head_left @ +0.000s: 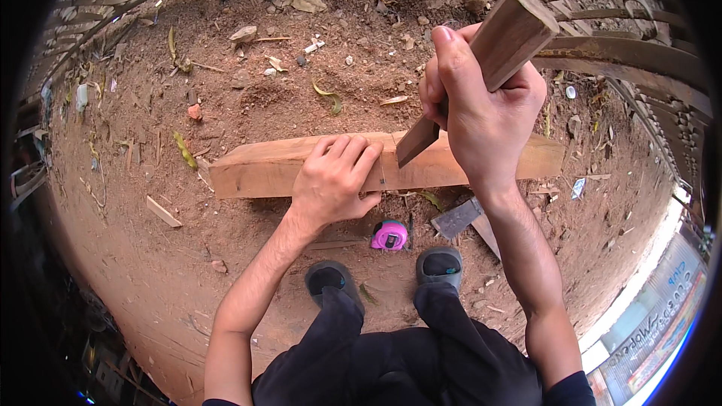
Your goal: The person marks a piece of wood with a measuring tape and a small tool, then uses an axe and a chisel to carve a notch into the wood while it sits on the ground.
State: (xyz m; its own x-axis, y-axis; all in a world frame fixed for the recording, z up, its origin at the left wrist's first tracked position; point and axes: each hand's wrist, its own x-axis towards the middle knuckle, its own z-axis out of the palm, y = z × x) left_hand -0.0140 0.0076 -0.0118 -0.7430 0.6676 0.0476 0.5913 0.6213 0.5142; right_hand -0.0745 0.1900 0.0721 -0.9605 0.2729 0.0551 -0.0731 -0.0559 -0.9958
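Note:
A long squared wooden beam lies crosswise in front of me, with thin marked lines across its middle. My left hand grips the beam left of those lines, fingers over its top and thumb on the near side. In my right hand, closed in a fist, is a tool with a thick, block-like wooden handle. Its dark flat blade slants down to the left, with the tip at the beam beside the marked lines. I cannot tell whether the tip touches the wood. The fist hides where handle and blade join.
A pink tape measure lies on the ground between the beam and my slippered feet. Right of it is a flat grey piece by a wood strip. Wood scraps, stones and leaves litter the dirt. A curved metal fence borders the far side.

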